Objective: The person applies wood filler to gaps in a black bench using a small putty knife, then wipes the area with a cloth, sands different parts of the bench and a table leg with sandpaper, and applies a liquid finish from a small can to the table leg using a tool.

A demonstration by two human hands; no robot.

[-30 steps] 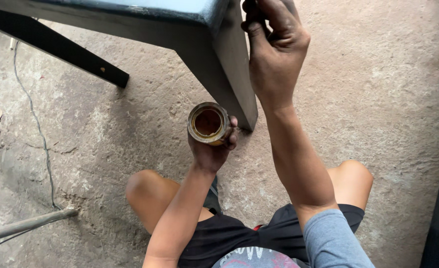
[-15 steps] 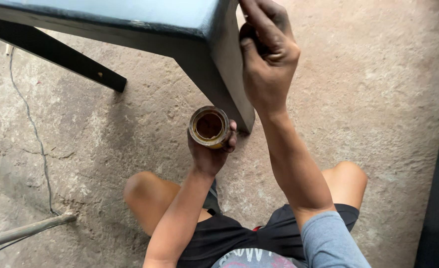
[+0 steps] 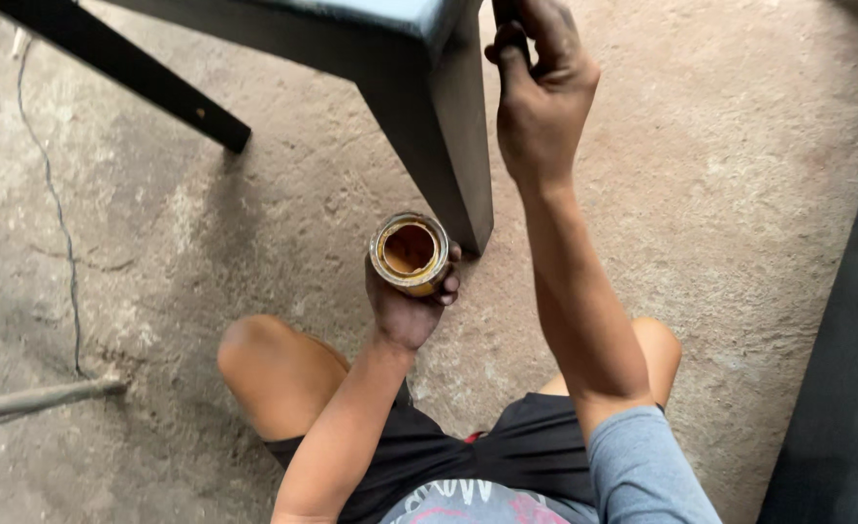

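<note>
**Open tin in one hand, the other up at the bench leg**

Our left hand (image 3: 408,306) holds a small open tin (image 3: 410,253) at centre — fingers wrapped round its side. At one o'clock our right hand (image 3: 541,92) has its fingers curled shut on something dark we cannot make out, beside the dark bench (image 3: 439,126) leg.

Right hand (image 3: 544,92) grip contents hidden, fingertips cut off at top edge.

Small can (image 3: 410,253): dull stained metal. Table leg (image 3: 444,146): smooth dark paint. Floor (image 3: 740,194): rough concrete.
</note>
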